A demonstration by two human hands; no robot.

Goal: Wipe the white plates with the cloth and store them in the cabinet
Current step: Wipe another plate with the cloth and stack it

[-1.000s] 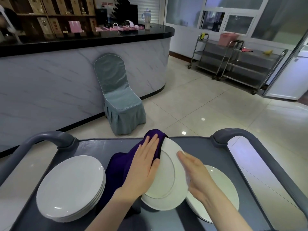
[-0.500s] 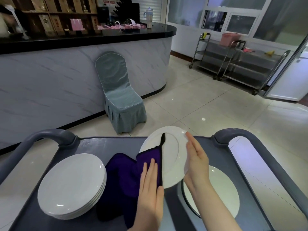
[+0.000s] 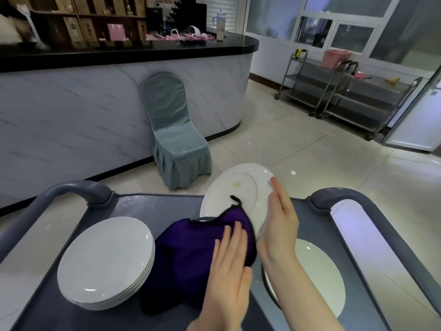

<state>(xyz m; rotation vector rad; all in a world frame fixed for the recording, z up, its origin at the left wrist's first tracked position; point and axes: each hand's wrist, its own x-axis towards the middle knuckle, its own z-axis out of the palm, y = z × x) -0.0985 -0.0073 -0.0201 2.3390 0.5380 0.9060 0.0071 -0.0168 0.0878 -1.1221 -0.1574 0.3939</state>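
As the left hand [image 3: 227, 271] presses it, the cloth [image 3: 188, 252] overlaps the plate [image 3: 248, 194].

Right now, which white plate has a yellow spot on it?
The tilted plate propped by the right hand, with the purple cloth over its lower part. The stack on the left and the flat plate on the right show no spot.
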